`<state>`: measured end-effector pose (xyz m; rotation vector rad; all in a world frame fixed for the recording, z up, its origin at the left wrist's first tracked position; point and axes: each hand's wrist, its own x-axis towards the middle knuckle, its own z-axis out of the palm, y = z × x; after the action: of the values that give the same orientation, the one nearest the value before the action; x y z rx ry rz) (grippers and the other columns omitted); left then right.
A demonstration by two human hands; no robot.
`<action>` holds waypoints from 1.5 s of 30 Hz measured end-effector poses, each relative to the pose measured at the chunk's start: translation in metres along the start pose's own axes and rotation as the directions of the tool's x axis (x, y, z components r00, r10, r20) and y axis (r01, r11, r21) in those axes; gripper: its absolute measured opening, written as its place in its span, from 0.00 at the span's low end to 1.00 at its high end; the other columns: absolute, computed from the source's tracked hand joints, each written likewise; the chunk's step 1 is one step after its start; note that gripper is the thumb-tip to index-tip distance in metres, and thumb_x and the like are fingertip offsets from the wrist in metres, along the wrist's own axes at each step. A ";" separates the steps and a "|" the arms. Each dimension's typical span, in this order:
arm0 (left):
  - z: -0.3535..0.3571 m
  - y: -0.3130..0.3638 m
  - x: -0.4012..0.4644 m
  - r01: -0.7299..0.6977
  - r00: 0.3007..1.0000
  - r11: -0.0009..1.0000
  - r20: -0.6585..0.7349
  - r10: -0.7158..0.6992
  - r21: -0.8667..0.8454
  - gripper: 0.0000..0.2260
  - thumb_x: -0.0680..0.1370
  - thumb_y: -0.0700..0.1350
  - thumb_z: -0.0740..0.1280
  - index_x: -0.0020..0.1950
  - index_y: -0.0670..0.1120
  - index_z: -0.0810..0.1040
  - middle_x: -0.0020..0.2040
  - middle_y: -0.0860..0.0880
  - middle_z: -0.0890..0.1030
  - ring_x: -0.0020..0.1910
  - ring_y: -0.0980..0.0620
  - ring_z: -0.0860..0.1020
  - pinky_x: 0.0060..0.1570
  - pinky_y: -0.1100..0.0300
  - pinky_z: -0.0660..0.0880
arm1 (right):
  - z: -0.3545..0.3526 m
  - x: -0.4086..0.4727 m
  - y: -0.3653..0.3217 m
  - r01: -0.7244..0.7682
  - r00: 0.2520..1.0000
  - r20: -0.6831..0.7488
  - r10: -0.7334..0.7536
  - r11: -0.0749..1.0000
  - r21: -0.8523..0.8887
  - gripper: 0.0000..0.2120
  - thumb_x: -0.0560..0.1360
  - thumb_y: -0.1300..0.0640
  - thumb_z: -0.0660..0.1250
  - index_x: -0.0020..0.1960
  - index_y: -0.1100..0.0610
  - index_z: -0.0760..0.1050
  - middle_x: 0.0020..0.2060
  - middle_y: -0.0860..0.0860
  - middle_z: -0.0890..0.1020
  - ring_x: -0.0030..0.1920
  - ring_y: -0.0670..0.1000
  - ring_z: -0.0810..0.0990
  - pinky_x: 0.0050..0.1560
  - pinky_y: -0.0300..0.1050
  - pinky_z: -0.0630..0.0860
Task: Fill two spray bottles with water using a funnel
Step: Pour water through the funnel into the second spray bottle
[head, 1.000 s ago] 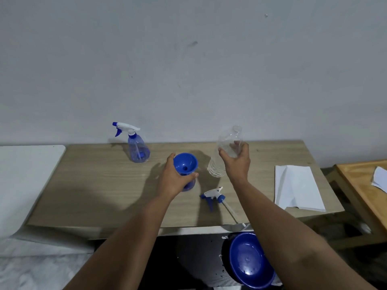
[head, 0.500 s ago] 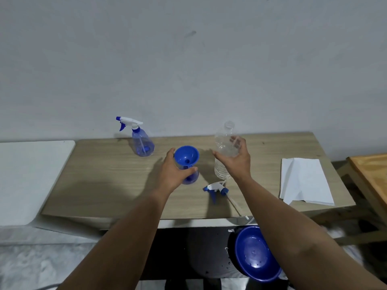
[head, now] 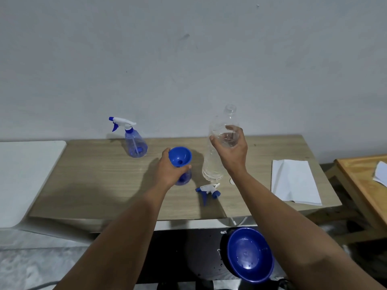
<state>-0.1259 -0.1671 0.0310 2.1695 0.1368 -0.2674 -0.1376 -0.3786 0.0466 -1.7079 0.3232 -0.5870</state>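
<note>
A blue funnel (head: 180,156) sits in the neck of an open blue spray bottle (head: 185,178) at the middle of the wooden table (head: 100,185). My left hand (head: 169,170) grips the bottle just under the funnel. My right hand (head: 231,148) holds a clear plastic water bottle (head: 217,164) with no cap, upright, just right of the funnel. The bottle's unscrewed spray head (head: 208,190) lies on the table in front. A second blue spray bottle (head: 134,141) with its white and blue trigger head on stands at the back left.
A folded white cloth (head: 293,181) lies on the table's right end. A small white cap (head: 232,181) lies by my right wrist. A blue bowl (head: 249,254) sits on the floor below the table's front edge. Another wooden table (head: 364,185) stands at the right, a white surface (head: 25,174) at the left.
My right hand has brought the clear bottle from tilted to upright and held it slightly higher. My left hand stays on the bottle under the funnel. The camera view has shifted a little.
</note>
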 end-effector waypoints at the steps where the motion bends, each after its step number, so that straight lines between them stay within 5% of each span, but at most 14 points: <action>1: 0.000 0.001 0.000 0.004 1.000 1.000 -0.002 -0.004 -0.009 0.43 0.69 0.54 0.80 0.78 0.51 0.62 0.66 0.51 0.76 0.62 0.48 0.76 0.53 0.59 0.69 | 0.000 0.001 -0.003 0.004 1.000 0.019 -0.005 1.000 0.016 0.25 0.69 0.47 0.83 0.62 0.44 0.76 0.48 0.49 0.85 0.51 0.47 0.85 0.56 0.46 0.83; 8: -0.002 0.001 0.000 -0.019 1.000 0.999 -0.002 0.019 -0.034 0.39 0.69 0.52 0.80 0.75 0.52 0.64 0.61 0.54 0.77 0.56 0.51 0.76 0.50 0.59 0.69 | -0.012 0.008 -0.017 -0.016 0.956 0.293 0.005 0.999 0.035 0.28 0.73 0.54 0.81 0.67 0.46 0.72 0.40 0.52 0.82 0.43 0.47 0.84 0.49 0.40 0.82; 20: -0.006 -0.003 0.003 -0.034 0.999 0.998 0.002 0.034 -0.044 0.34 0.70 0.47 0.78 0.72 0.53 0.67 0.56 0.56 0.77 0.50 0.53 0.77 0.36 0.69 0.66 | -0.023 -0.010 0.007 -0.151 0.738 0.603 0.304 0.945 -0.291 0.24 0.68 0.44 0.83 0.58 0.47 0.76 0.39 0.52 0.86 0.35 0.50 0.83 0.39 0.50 0.82; 22: -0.006 -0.005 0.004 -0.028 1.000 0.999 -0.001 0.028 -0.042 0.34 0.69 0.48 0.79 0.71 0.54 0.67 0.56 0.56 0.78 0.52 0.51 0.79 0.37 0.66 0.69 | -0.021 -0.012 0.007 -0.136 0.704 0.623 0.342 0.925 -0.355 0.25 0.68 0.43 0.83 0.59 0.48 0.76 0.39 0.48 0.85 0.34 0.48 0.83 0.39 0.47 0.82; 27: -0.006 -0.008 0.006 -0.016 1.000 1.000 -0.003 0.016 -0.016 0.38 0.66 0.56 0.79 0.72 0.57 0.66 0.58 0.56 0.80 0.54 0.50 0.80 0.47 0.55 0.76 | -0.016 -0.013 0.009 -0.035 0.664 0.644 0.379 0.877 -0.480 0.29 0.64 0.35 0.82 0.60 0.43 0.78 0.55 0.45 0.85 0.52 0.49 0.86 0.60 0.56 0.83; 33: -0.003 -0.015 0.010 -0.031 0.999 0.998 -0.013 0.030 -0.054 0.40 0.64 0.56 0.81 0.72 0.57 0.67 0.58 0.56 0.80 0.53 0.51 0.80 0.54 0.50 0.79 | -0.011 -0.012 0.006 0.003 0.618 0.634 0.466 0.804 -0.594 0.39 0.64 0.33 0.81 0.69 0.48 0.74 0.55 0.47 0.84 0.50 0.51 0.85 0.50 0.48 0.82; 36: -0.001 -0.016 0.012 -0.054 0.998 0.995 -0.017 0.053 -0.080 0.35 0.65 0.52 0.81 0.67 0.57 0.69 0.54 0.57 0.81 0.50 0.53 0.81 0.53 0.49 0.80 | -0.009 -0.010 0.003 0.037 0.600 0.647 0.471 0.791 -0.610 0.31 0.68 0.37 0.81 0.65 0.46 0.75 0.56 0.48 0.84 0.53 0.52 0.84 0.55 0.49 0.81; 45: 0.000 -0.017 0.017 -0.051 0.999 0.996 -0.003 0.050 -0.072 0.35 0.62 0.54 0.80 0.65 0.61 0.69 0.52 0.56 0.81 0.47 0.51 0.82 0.47 0.49 0.82 | -0.005 -0.003 -0.004 0.093 0.588 0.626 0.512 0.726 -0.681 0.37 0.63 0.34 0.81 0.67 0.48 0.76 0.57 0.49 0.84 0.53 0.51 0.85 0.55 0.51 0.84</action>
<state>-0.1132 -0.1572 0.0132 2.0984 0.0907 -0.2292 -0.1431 -0.3799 0.0504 -2.3746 0.0850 0.6255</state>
